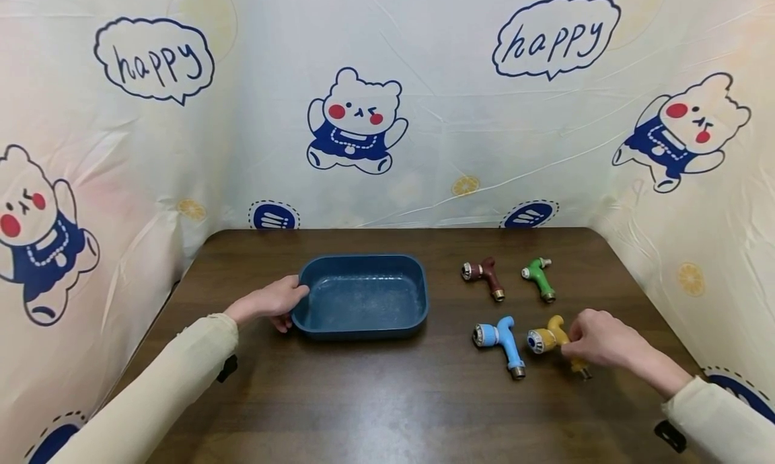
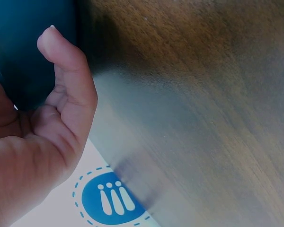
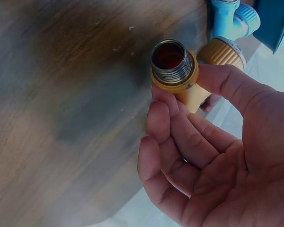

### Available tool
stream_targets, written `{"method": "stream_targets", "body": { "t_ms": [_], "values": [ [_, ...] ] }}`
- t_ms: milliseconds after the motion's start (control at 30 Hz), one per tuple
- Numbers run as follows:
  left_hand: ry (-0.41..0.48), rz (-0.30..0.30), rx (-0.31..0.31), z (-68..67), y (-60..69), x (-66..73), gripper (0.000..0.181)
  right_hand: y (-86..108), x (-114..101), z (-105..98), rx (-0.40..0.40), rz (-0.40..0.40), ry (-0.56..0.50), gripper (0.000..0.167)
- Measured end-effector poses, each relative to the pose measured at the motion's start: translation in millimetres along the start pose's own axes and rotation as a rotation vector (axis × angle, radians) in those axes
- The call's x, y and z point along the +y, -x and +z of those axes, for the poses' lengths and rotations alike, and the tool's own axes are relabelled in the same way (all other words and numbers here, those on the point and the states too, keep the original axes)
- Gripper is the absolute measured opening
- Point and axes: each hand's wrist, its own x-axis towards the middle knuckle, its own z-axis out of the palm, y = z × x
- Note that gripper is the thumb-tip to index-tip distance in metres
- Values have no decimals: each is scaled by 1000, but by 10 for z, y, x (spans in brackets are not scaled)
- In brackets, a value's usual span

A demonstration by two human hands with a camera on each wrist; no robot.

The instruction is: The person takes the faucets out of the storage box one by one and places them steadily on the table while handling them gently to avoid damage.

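Note:
In the head view my left hand (image 1: 275,301) grips the left end of a dark blue rectangular tray (image 1: 363,332). The left wrist view has its thumb over the wall of the tray (image 2: 33,56); part of the other fingers is hidden. My right hand (image 1: 608,339) pinches a yellow faucet (image 1: 547,338) between thumb and fingers. Close up in the right wrist view, the threaded metal end of the yellow faucet (image 3: 173,71) points toward the camera. Just left of it lies a light blue faucet (image 1: 505,343). Whether the yellow one is off the table cannot be told.
Behind these two lie a dark red faucet (image 1: 487,273) and a green faucet (image 1: 539,279). All are on a brown wooden table (image 1: 375,403), to the right of the tray. A patterned cloth (image 1: 448,134) hangs along the table's back and sides.

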Motion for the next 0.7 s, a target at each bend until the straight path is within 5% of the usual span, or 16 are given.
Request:
{"method": "stream_targets", "body": {
  "t_ms": [200, 500, 567, 700],
  "values": [
    [25, -53, 19, -29, -124, -124, 37, 7, 60, -8, -4, 21, -12, 23],
    [158, -85, 8, -113, -420, -560, 39, -12, 153, -24, -20, 39, -25, 24],
    [148, -70, 10, -92, -352, -488, 39, -19, 178, -23, -24, 49, -28, 25],
    [66, -64, 33, 28, 17, 47, 36, -32, 233, -21, -24, 51, -25, 26]
  ]
}}
